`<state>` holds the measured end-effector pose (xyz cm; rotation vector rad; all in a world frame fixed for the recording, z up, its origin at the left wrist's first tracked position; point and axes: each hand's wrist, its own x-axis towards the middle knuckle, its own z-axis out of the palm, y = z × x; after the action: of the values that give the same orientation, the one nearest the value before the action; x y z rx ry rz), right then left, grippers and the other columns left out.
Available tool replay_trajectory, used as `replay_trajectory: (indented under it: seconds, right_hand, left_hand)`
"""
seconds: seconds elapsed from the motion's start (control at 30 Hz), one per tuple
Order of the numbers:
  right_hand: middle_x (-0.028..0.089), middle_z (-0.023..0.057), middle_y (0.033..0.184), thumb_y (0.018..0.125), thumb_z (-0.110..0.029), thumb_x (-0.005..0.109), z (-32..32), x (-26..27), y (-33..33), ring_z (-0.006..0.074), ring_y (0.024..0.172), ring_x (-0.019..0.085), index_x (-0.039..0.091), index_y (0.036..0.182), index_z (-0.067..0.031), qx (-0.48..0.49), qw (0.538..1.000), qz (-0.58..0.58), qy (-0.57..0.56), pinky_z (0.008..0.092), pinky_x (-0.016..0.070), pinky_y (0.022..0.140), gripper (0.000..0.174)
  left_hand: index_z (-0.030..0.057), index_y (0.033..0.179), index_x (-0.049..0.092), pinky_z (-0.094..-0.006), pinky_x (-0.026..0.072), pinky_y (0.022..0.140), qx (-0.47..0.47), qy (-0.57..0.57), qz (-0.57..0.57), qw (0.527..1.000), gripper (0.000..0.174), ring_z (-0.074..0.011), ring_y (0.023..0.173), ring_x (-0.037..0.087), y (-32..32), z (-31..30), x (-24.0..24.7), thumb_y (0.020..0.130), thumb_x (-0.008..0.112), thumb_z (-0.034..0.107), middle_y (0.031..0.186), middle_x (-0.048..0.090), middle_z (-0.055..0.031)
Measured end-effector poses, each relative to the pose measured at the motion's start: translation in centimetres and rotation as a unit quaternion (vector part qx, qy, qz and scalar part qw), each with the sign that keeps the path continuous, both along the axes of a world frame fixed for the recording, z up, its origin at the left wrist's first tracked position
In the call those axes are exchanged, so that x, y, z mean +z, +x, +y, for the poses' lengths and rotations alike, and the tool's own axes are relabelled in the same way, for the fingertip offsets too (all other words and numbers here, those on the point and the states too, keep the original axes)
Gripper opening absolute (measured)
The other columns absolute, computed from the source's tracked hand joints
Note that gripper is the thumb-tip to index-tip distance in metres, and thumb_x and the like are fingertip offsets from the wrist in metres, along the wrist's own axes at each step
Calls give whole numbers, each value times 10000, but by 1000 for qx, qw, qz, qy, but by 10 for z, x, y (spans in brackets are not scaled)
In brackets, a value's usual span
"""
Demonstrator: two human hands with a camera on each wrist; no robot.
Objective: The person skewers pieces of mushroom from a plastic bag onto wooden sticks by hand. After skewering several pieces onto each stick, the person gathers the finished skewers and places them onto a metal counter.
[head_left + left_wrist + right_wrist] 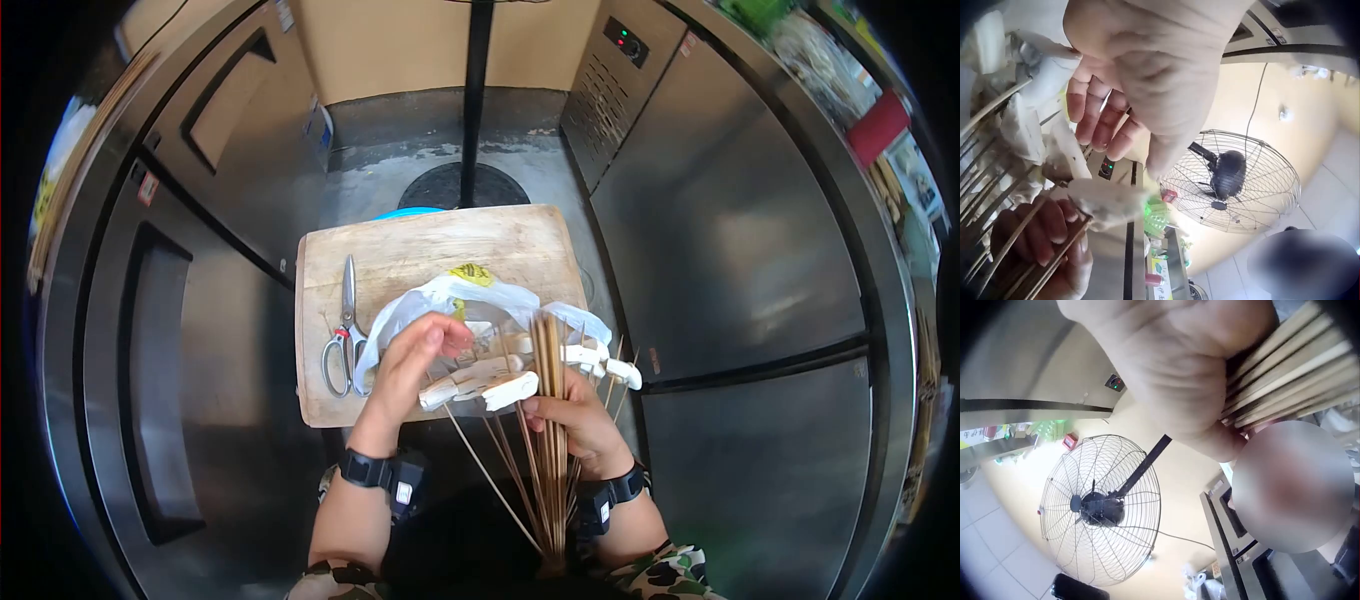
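Note:
In the head view my right hand (588,425) grips a thick bundle of thin wooden skewers (550,440), whose lower ends converge toward the body. Some skewers carry white food pieces (512,391), which fan out on both sides of the bundle. My left hand (408,365) is raised beside the left pieces with loosely bent fingers and nothing in it. Its palm and bent fingers show in the left wrist view, close to a white piece (1107,200) on a skewer. Behind the hands lies an open white plastic bag (430,298), partly hidden, with more pale pieces inside.
Scissors (347,318) lie left of the bag on a wooden board (430,240). Steel cabinets (740,230) flank both sides. Beyond the board a black pole (476,110) rises from a round base. A wire-caged fan (1104,509) appears in the right wrist view.

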<state>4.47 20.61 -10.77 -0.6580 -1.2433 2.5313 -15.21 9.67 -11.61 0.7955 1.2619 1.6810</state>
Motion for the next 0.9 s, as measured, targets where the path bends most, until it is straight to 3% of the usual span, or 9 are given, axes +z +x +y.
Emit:
replay_trajectory:
  seconds: [0.07,0.13,0.17,0.2,0.3,0.5,0.7,0.9]
  right_hand:
    - [569,14,763,795,8,602,1,1,4,79,603,516,552,974,-33,-26,1000,-6,-15,195,403,542,190]
    - [570,15,767,792,11,596,3,-3,9,79,600,519,551,976,-33,-25,1000,-10,-13,197,403,539,195]
    - [571,16,769,790,13,593,4,-6,11,80,599,520,550,977,-33,-27,999,-12,-13,197,404,538,197]
    - [576,18,774,787,19,590,4,-8,10,82,604,524,555,982,-31,-20,1000,1,-12,200,410,543,204]
    - [581,19,782,786,20,592,-4,-5,1,82,620,527,561,989,-28,-19,999,-28,-6,200,422,554,211]
    - [582,17,784,806,-3,600,-5,-10,-2,75,635,523,558,999,-31,11,1000,-6,-5,197,427,563,200]
    - [579,17,778,810,-9,602,-6,-9,-3,72,631,518,558,997,-36,14,1000,-1,-7,190,422,565,194]
    - [580,18,782,809,-14,606,-5,-12,-2,73,635,522,561,999,-36,10,1000,5,-5,195,427,570,196]
  left_hand:
    - [22,947,610,-280,448,768,26,-28,7,999,130,-146,845,586,-9,9,-7,899,560,133,887,627,-64]
    - [27,962,621,-306,465,748,61,-110,208,970,130,-191,834,610,-8,15,-16,874,568,106,907,640,-99]
    - [29,969,627,-320,473,737,76,-152,304,937,137,-214,829,623,-7,18,-19,861,571,93,917,646,-116]
    - [55,1003,638,-355,482,755,49,-186,426,884,200,-291,872,620,-8,21,-17,810,584,56,972,640,-151]
    - [70,1023,642,-380,479,783,56,-171,484,856,247,-325,915,600,-8,31,-39,781,598,48,1008,639,-128]
    - [102,1065,636,-381,474,817,6,-239,489,839,335,-308,970,580,-9,41,-59,734,649,46,1042,629,-92]
    - [117,1042,637,-391,468,807,30,-246,504,827,364,-286,983,565,0,44,-58,689,715,74,1003,602,-69]
    - [75,967,626,-390,467,744,49,-305,393,866,293,-291,877,586,-4,45,-46,688,716,66,945,615,-112]
